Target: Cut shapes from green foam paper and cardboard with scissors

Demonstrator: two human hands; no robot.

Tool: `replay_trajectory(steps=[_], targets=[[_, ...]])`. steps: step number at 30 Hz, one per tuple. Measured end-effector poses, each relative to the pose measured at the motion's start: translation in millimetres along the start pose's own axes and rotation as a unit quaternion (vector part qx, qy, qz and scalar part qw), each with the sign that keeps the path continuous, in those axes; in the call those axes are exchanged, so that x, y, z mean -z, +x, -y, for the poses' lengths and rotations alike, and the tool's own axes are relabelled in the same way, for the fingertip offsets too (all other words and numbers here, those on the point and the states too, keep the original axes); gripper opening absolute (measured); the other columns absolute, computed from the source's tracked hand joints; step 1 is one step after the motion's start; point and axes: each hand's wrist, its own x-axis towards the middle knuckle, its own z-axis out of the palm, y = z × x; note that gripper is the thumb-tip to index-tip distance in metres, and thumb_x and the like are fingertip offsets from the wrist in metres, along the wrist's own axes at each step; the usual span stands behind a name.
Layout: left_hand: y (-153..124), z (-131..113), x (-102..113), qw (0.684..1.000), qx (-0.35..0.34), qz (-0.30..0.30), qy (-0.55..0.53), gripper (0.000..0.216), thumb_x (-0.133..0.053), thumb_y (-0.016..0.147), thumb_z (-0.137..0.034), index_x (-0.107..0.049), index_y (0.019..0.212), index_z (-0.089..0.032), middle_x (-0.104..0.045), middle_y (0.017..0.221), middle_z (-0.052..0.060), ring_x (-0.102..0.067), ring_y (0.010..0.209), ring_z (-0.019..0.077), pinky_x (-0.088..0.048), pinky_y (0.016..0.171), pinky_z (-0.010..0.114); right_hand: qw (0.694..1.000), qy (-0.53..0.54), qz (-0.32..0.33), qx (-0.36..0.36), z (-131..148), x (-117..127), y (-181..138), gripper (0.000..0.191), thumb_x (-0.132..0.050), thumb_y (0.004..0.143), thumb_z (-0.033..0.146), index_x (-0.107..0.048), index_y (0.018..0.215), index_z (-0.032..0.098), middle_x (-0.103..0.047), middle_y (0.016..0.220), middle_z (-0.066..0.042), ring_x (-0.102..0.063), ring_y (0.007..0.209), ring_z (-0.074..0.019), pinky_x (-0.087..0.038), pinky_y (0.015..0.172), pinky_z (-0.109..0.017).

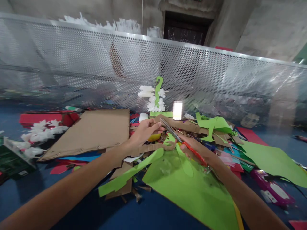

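My right hand (193, 145) is closed around scissors (174, 133) with orange-red handles, their metal blades pointing up and left. The blade tips lie beside the fingers of my left hand (145, 131), which pinches the left end of a brown cardboard strip (184, 124). Whether the blades are apart is hard to make out. Below the hands lies a large green sheet (182, 191), with a curved green paper cutout (131, 174) at its left. Another cardboard strip (151, 148) with a rounded end runs under my left wrist.
A green paper stem with white tufts (157, 99) stands before a perforated metal panel (96, 57). A large cardboard sheet (96, 131) and a red case (48, 118) are on the left. At right lie a green sheet (275, 159) and a purple device (273, 188). Paper scraps surround the hands.
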Motion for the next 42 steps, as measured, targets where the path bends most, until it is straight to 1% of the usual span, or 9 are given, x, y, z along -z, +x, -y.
replay_trajectory(steps=[7,10,14,17,20,26,32,38,42], targets=[[3,3,5,0.998,-0.007,0.028,0.06,0.042,-0.085,0.083,-0.053,-0.067,0.09,-0.016,-0.081,0.088,0.008,-0.079,0.085,0.0188,-0.067,0.084,0.032,0.999,-0.054,-0.003,0.003,15,2,1,0.092,-0.025,0.096,0.09,-0.061,0.129,0.013,-0.067,0.089,-0.011,-0.059,0.067,-0.0208,-0.046,0.062,-0.033],[3,2,5,0.997,-0.013,0.036,0.073,0.042,-0.085,0.081,-0.053,-0.068,0.09,-0.016,-0.081,0.088,0.007,-0.079,0.083,0.0181,-0.066,0.086,0.032,0.998,-0.066,-0.008,-0.01,16,2,3,0.092,-0.023,0.095,0.091,-0.063,0.121,0.013,-0.067,0.084,-0.009,-0.059,0.067,-0.0212,-0.046,0.066,-0.034],[4,-1,7,0.994,-0.023,0.051,0.099,0.043,-0.084,0.083,-0.055,-0.069,0.093,-0.016,-0.081,0.089,0.007,-0.078,0.083,0.0179,-0.066,0.084,0.031,0.996,-0.087,-0.017,-0.012,17,3,3,0.087,-0.026,0.097,0.089,-0.064,0.115,0.013,-0.069,0.085,-0.009,-0.062,0.071,-0.0227,-0.046,0.071,-0.034],[3,-2,9,0.991,-0.034,0.067,0.107,0.044,-0.083,0.083,-0.057,-0.071,0.09,-0.016,-0.08,0.086,0.008,-0.078,0.081,0.018,-0.065,0.081,0.03,0.995,-0.097,-0.02,-0.011,16,4,2,0.084,-0.026,0.098,0.087,-0.064,0.114,0.014,-0.068,0.083,-0.009,-0.061,0.07,-0.0229,-0.044,0.068,-0.033],[0,-4,10,0.993,-0.042,0.068,0.085,0.045,-0.083,0.082,-0.06,-0.071,0.084,-0.016,-0.079,0.083,0.009,-0.077,0.077,0.0193,-0.065,0.079,0.032,0.996,-0.086,-0.025,-0.002,12,3,2,0.08,-0.029,0.1,0.085,-0.065,0.112,0.015,-0.067,0.083,-0.008,-0.061,0.07,-0.0225,-0.042,0.067,-0.031],[-1,-9,8,0.994,-0.059,0.055,0.077,0.046,-0.078,0.085,-0.06,-0.071,0.079,-0.015,-0.078,0.078,0.009,-0.075,0.073,0.0186,-0.062,0.077,0.03,0.998,-0.052,-0.042,-0.021,8,-6,3,0.074,-0.028,0.101,0.084,-0.061,0.094,0.018,-0.059,0.071,-0.003,-0.052,0.06,-0.0167,-0.038,0.058,-0.028],[-4,-12,3,0.989,-0.093,0.051,0.104,0.048,-0.073,0.087,-0.065,-0.07,0.076,-0.017,-0.076,0.075,0.008,-0.072,0.07,0.0184,-0.061,0.074,0.03,0.998,-0.039,-0.052,-0.018,7,-10,4,0.07,-0.031,0.102,0.08,-0.062,0.097,0.018,-0.058,0.072,-0.002,-0.051,0.06,-0.0162,-0.036,0.059,-0.029],[-8,-14,-1,0.988,-0.104,0.03,0.107,0.047,-0.069,0.09,-0.062,-0.07,0.077,-0.017,-0.073,0.071,0.006,-0.069,0.067,0.0181,-0.059,0.072,0.03,0.998,-0.041,-0.053,-0.01,12,-14,4,0.076,-0.028,0.1,0.084,-0.063,0.104,0.018,-0.064,0.084,-0.007,-0.055,0.068,-0.0195,-0.041,0.065,-0.032],[-10,-13,-3,0.988,-0.104,0.031,0.108,0.044,-0.068,0.091,-0.06,-0.069,0.077,-0.018,-0.071,0.068,0.005,-0.068,0.064,0.018,-0.057,0.068,0.029,0.998,-0.021,-0.056,-0.022,16,-18,1,0.073,-0.032,0.1,0.083,-0.064,0.107,0.018,-0.065,0.09,-0.009,-0.059,0.077,-0.0224,-0.045,0.068,-0.033]])
